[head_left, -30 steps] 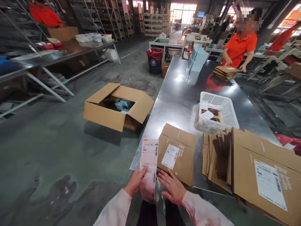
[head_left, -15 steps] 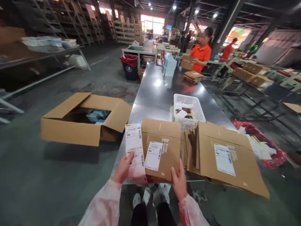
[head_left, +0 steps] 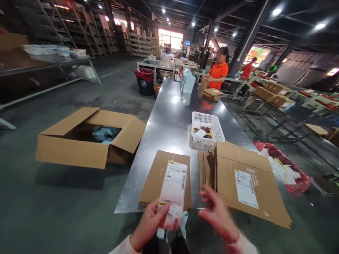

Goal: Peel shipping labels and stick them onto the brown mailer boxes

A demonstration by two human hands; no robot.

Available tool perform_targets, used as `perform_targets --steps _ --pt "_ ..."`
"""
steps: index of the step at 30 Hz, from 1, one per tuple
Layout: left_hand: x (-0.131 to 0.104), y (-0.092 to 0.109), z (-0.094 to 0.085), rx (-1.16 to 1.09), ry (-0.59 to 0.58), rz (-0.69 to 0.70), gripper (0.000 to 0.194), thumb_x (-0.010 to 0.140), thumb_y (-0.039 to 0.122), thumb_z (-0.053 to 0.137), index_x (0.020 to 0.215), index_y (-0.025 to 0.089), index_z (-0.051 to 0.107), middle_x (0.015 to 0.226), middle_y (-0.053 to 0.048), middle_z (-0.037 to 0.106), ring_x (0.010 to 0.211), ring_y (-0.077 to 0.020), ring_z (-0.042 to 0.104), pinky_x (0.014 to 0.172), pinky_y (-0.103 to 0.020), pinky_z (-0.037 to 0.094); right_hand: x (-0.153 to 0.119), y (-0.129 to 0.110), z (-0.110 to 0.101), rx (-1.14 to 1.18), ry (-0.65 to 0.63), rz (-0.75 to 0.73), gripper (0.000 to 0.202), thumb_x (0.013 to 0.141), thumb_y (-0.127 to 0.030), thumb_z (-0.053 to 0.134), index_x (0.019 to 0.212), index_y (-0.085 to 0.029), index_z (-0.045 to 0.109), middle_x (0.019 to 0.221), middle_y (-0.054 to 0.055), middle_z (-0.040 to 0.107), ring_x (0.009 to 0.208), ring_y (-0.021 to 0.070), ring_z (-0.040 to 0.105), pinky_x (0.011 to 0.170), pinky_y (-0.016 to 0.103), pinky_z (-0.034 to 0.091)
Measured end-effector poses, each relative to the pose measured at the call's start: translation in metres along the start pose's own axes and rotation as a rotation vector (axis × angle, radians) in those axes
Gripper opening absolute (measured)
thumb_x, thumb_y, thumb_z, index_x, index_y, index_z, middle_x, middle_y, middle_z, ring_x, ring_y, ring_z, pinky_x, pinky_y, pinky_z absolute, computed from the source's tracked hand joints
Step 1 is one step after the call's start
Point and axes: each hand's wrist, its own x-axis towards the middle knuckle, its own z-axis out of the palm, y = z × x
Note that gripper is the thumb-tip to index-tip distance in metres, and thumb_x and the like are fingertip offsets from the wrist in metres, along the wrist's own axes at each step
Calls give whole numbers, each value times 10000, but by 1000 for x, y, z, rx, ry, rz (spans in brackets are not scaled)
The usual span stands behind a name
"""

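My left hand [head_left: 150, 220] pinches the lower part of a strip of white printed labels [head_left: 173, 183]. The strip hangs over a flat brown cardboard piece [head_left: 153, 176] lying at the table's near edge. To the right, my right hand [head_left: 218, 213] is raised with its fingers apart, holding nothing. Beyond that hand, a leaning stack of folded cardboard [head_left: 259, 165] carries a white label [head_left: 246, 188] on its top piece. Several folded cardboard edges [head_left: 208, 169] show between the two piles.
A white perforated basket [head_left: 219, 128] with small items stands mid-table [head_left: 164, 123]. Pale blue boxes [head_left: 187, 83] stand farther back. At left is an open carton [head_left: 71, 151], at right a red bag [head_left: 302, 185]. A person in orange [head_left: 218, 72] stands beyond.
My left hand has brought the label strip right, over the cardboard. My right hand has let go of the labelled cardboard, which no longer shows on the near pile, and moved right with fingers spread.
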Motion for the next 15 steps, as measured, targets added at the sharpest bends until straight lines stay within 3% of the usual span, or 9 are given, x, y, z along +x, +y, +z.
perform_targets --steps 1,3,5,7,9,11,15 --pt "0 -3 0 34 -62 16 542 623 594 767 919 145 705 814 -92 743 724 -245 685 677 -357 550 -2 2 43 141 -177 2 814 521 -590 773 1200 -183 583 1103 153 683 911 313 654 693 431 556" --pt "1 -5 -5 54 -82 56 519 622 537 796 941 134 717 875 -99 743 819 -237 677 751 -326 529 -8 9 108 342 -279 9 619 689 -620 662 1109 -167 622 1065 142 702 957 292 658 824 440 538" --pt "3 -3 -15 -15 45 70 524 576 517 830 912 130 721 860 -93 743 800 -225 671 743 -315 520 -11 16 140 388 -397 7 522 734 -591 648 1031 -161 654 991 124 722 947 287 666 877 453 518" --pt "6 -2 -26 -102 156 58 510 547 516 842 857 128 727 807 -86 742 731 -211 663 716 -318 516 -5 16 146 388 -485 2 548 650 -522 754 1060 -172 652 1002 107 723 932 284 669 863 443 526" --pt "10 -6 -32 -119 163 52 488 552 512 838 832 124 742 784 -87 740 694 -201 650 707 -317 504 10 9 141 363 -460 9 599 590 -477 804 1086 -178 653 1026 104 721 915 273 671 840 420 532" --pt "14 -15 -36 -79 163 68 478 566 527 822 800 116 753 738 -80 727 652 -184 623 664 -293 477 28 -2 136 269 -465 -11 515 628 -493 771 1024 -173 694 975 100 735 875 260 672 809 400 529" --pt "23 -34 -41 12 215 97 484 618 584 763 669 103 732 563 -35 639 518 -125 499 536 -247 356 55 -12 137 139 -615 -18 413 666 -536 720 841 -163 741 824 81 749 745 231 667 694 352 514"
